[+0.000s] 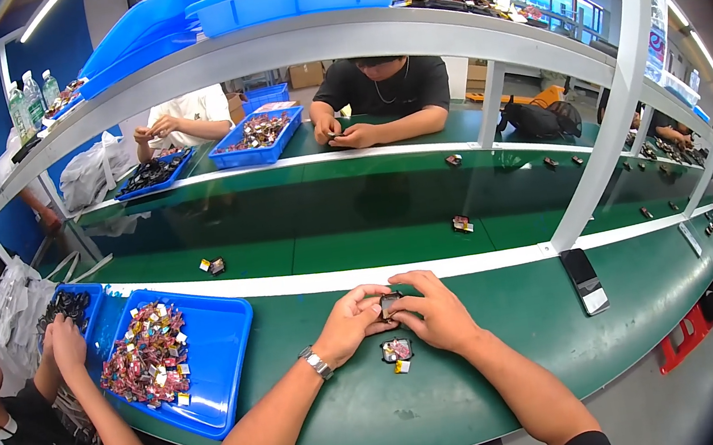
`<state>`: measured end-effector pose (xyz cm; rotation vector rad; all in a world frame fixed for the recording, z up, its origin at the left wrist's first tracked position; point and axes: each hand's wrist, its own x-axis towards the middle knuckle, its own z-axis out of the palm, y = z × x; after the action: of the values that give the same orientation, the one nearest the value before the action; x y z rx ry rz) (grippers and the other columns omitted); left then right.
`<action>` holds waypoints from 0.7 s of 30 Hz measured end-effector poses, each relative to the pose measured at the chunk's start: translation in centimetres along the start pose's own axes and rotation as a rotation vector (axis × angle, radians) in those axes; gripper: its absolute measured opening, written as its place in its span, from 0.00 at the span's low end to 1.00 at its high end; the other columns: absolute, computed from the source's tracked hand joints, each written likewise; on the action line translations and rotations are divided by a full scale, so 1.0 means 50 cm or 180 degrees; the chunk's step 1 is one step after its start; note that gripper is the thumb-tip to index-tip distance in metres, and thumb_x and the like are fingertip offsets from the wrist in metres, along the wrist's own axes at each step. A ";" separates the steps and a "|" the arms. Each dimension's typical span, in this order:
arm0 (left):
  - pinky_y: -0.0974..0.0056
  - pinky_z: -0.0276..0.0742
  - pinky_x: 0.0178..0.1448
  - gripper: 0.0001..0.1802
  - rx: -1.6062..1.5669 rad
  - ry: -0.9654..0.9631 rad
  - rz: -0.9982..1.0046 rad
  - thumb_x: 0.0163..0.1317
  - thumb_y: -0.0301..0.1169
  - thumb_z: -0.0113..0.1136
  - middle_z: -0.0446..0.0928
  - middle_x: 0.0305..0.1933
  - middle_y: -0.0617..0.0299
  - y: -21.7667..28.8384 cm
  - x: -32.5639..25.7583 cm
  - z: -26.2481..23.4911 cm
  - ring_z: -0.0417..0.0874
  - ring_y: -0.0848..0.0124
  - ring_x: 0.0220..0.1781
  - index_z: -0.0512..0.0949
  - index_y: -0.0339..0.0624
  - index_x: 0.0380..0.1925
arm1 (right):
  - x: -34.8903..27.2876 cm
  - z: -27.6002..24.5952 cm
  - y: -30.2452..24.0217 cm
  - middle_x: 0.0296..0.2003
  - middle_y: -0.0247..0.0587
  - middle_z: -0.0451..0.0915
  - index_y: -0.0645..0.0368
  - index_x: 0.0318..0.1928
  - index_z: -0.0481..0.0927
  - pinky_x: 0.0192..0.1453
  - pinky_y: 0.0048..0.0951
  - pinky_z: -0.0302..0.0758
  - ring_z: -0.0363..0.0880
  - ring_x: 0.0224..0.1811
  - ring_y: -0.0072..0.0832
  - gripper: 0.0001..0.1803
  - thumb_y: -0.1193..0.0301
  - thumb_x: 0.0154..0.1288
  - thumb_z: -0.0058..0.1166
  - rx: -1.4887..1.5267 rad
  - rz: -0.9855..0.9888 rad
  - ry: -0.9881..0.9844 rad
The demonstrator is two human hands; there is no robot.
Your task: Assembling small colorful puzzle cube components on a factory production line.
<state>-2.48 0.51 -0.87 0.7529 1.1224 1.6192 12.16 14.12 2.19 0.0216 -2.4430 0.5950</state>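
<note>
My left hand (pixel 350 321) and my right hand (pixel 429 310) meet over the green bench, both pinching one small dark square part (pixel 389 305) between their fingertips. A watch sits on my left wrist. Just below the hands, a second small part (pixel 397 349) with a pinkish face lies on the bench beside a tiny yellow piece (pixel 403 367). A blue tray (pixel 216 353) heaped with several colourful small parts stands to the left of my left forearm.
A dark phone (pixel 584 281) lies at the right of the bench. Small parts (pixel 462 224) ride the green conveyor belt (pixel 311 219). A person at my left reaches into another blue tray (pixel 84 308). Two people work opposite, near blue trays (pixel 260 136). White shelf posts (pixel 606 135) rise at right.
</note>
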 end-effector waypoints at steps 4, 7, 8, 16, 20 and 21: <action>0.58 0.79 0.64 0.19 -0.0087 -0.0191 -0.0018 0.69 0.21 0.49 0.75 0.58 0.53 0.005 -0.004 -0.003 0.80 0.65 0.58 0.67 0.39 0.60 | -0.004 0.004 -0.003 0.55 0.36 0.76 0.55 0.34 0.83 0.59 0.37 0.74 0.72 0.59 0.39 0.05 0.74 0.56 0.63 0.0120 0.0255 0.0042; 0.57 0.77 0.65 0.21 -0.0017 -0.0491 0.0137 0.67 0.19 0.52 0.75 0.59 0.52 0.003 -0.005 -0.009 0.79 0.65 0.59 0.66 0.39 0.60 | -0.006 0.007 -0.001 0.56 0.37 0.76 0.55 0.36 0.84 0.60 0.39 0.73 0.71 0.60 0.39 0.05 0.73 0.57 0.63 0.0202 0.0363 -0.0018; 0.57 0.77 0.65 0.22 0.0034 -0.0533 0.0158 0.66 0.19 0.53 0.75 0.59 0.52 0.002 -0.005 -0.011 0.79 0.65 0.59 0.66 0.39 0.60 | -0.006 0.009 -0.001 0.56 0.37 0.76 0.55 0.36 0.84 0.60 0.38 0.73 0.71 0.60 0.39 0.05 0.73 0.57 0.62 0.0236 0.0374 -0.0018; 0.58 0.79 0.64 0.19 0.0152 -0.0297 -0.0019 0.70 0.18 0.46 0.75 0.57 0.53 0.012 -0.007 0.003 0.79 0.65 0.59 0.66 0.39 0.60 | -0.007 0.001 -0.006 0.56 0.38 0.75 0.57 0.33 0.83 0.61 0.38 0.73 0.69 0.62 0.40 0.03 0.72 0.59 0.59 0.0579 0.0407 -0.0224; 0.58 0.79 0.64 0.18 0.0236 -0.0330 -0.0015 0.70 0.19 0.46 0.75 0.57 0.53 0.010 -0.007 0.002 0.78 0.65 0.59 0.66 0.40 0.59 | -0.011 0.004 -0.006 0.56 0.38 0.75 0.57 0.34 0.83 0.61 0.38 0.73 0.69 0.62 0.39 0.03 0.72 0.58 0.60 0.0675 0.0400 -0.0188; 0.58 0.79 0.64 0.18 0.0221 -0.0300 0.0006 0.70 0.19 0.46 0.74 0.58 0.53 0.010 -0.007 0.004 0.78 0.65 0.60 0.66 0.40 0.59 | -0.012 0.004 -0.007 0.56 0.38 0.76 0.57 0.34 0.83 0.60 0.38 0.73 0.70 0.62 0.39 0.04 0.72 0.58 0.60 0.0628 0.0411 -0.0143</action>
<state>-2.36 0.19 -0.31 0.8667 1.1150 1.5367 12.59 13.66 1.83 -0.0433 -2.4327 0.9003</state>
